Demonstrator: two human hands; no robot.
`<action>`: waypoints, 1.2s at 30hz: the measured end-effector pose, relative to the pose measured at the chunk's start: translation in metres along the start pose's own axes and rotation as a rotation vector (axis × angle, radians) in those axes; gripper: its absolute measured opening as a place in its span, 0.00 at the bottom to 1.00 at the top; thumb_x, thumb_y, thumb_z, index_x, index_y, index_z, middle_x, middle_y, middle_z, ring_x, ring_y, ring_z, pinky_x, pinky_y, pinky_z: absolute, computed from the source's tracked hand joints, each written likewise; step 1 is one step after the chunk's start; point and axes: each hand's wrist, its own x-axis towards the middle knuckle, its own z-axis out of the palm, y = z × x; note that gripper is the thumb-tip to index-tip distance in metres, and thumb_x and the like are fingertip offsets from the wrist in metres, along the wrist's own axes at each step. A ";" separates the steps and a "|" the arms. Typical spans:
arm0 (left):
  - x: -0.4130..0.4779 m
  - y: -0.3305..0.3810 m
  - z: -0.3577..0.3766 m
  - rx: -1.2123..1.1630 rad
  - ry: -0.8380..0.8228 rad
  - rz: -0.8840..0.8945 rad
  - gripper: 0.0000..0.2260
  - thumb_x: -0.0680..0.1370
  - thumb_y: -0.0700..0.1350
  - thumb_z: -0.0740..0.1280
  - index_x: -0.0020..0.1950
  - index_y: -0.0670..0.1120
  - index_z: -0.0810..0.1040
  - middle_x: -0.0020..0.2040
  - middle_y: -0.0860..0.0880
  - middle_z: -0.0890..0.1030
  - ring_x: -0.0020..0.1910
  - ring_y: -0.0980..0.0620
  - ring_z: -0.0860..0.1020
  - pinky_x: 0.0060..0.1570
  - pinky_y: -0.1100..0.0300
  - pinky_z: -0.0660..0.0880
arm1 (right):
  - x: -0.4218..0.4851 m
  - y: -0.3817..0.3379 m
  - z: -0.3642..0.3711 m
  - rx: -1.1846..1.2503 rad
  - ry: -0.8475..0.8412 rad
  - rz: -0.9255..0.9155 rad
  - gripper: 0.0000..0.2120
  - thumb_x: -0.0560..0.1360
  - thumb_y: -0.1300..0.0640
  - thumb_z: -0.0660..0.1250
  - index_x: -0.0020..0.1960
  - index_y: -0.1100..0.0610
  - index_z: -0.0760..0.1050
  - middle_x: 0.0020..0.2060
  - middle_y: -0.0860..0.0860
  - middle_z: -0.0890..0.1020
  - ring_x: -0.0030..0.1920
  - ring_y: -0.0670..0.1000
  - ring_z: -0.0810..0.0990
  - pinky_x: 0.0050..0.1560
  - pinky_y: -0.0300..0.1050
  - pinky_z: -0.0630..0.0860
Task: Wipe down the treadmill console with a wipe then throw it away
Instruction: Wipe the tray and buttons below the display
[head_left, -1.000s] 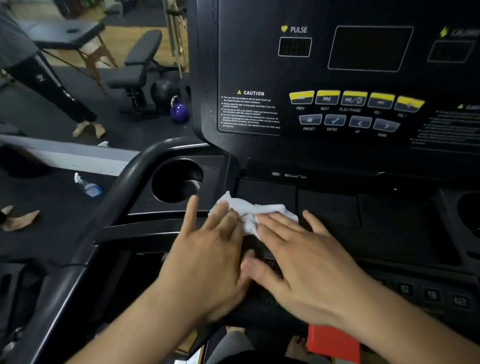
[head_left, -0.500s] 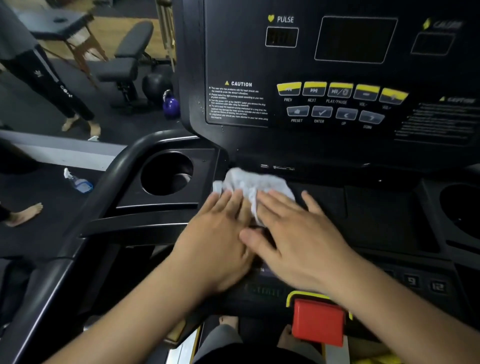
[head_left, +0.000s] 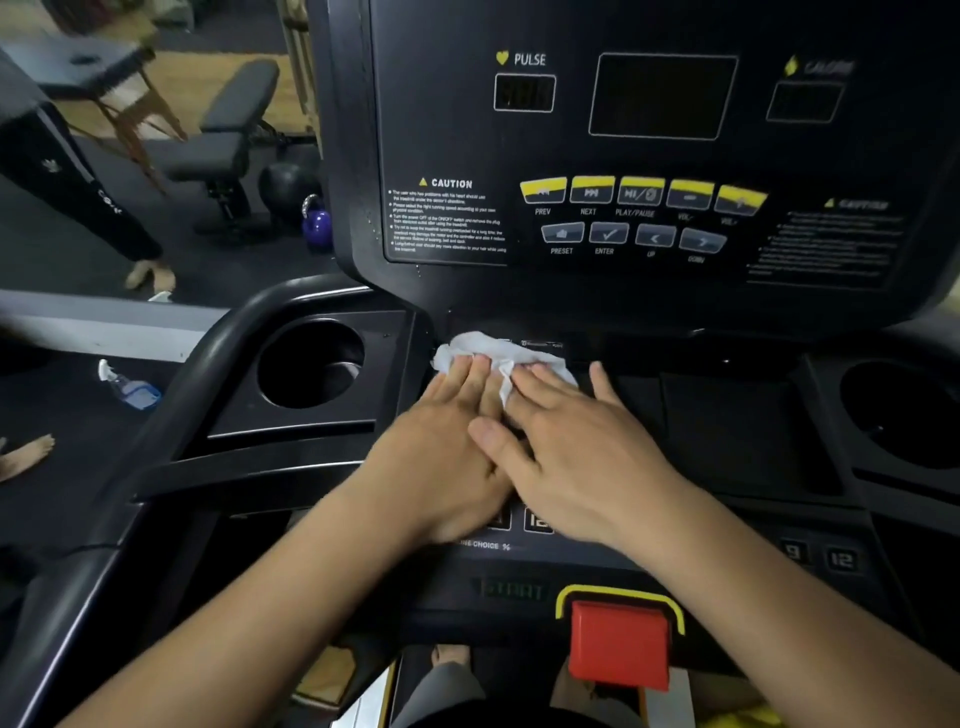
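Both hands flat, fingers straight, nothing curled: L hand (head_left: 441, 441) + R hand (head_left: 582, 447) side by side, pressing the wipe (head_left: 493, 351) onto the treadmill console (head_left: 727, 426). R thumb laps over the back of L hand.

Left of grip: L cup holder (head_left: 311, 364), untouched; spray bottle (head_left: 130, 387) on floor further out.

At fingertips: wipe is bunched, mostly poking out ahead of the fingers, touching the seam where tray meets upright panel.

Right of grip: flat tray, then R cup holder (head_left: 904, 410), well apart.

Change vs 1 s ago: wipe went from mid-tray fwd to the back seam, hands travelling w/ it. So this fwd stroke is prob at end of travel.

Est: early/mid task. Button rows (head_left: 639, 192) above grip, tray to the right, red stop key (head_left: 618, 644) behind wrists likely still to do. Bin step not started.
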 end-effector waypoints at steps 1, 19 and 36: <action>-0.005 0.002 -0.003 0.014 -0.011 0.011 0.39 0.72 0.61 0.33 0.80 0.44 0.42 0.81 0.43 0.45 0.79 0.49 0.40 0.78 0.54 0.44 | -0.006 0.000 -0.001 0.001 -0.005 -0.011 0.42 0.73 0.31 0.33 0.79 0.52 0.53 0.79 0.47 0.53 0.78 0.44 0.46 0.76 0.58 0.38; -0.001 0.044 0.005 -0.004 0.011 0.120 0.40 0.70 0.63 0.34 0.80 0.45 0.40 0.81 0.44 0.42 0.79 0.51 0.37 0.77 0.56 0.38 | -0.044 0.031 0.001 -0.011 -0.024 0.085 0.45 0.69 0.30 0.28 0.79 0.52 0.49 0.79 0.45 0.50 0.77 0.41 0.43 0.77 0.55 0.37; 0.010 0.065 0.001 0.083 -0.040 0.194 0.38 0.75 0.63 0.36 0.81 0.44 0.45 0.81 0.44 0.49 0.80 0.50 0.43 0.77 0.49 0.41 | -0.059 0.058 -0.001 -0.016 -0.025 0.095 0.47 0.68 0.29 0.24 0.80 0.51 0.46 0.79 0.44 0.49 0.77 0.39 0.42 0.76 0.54 0.34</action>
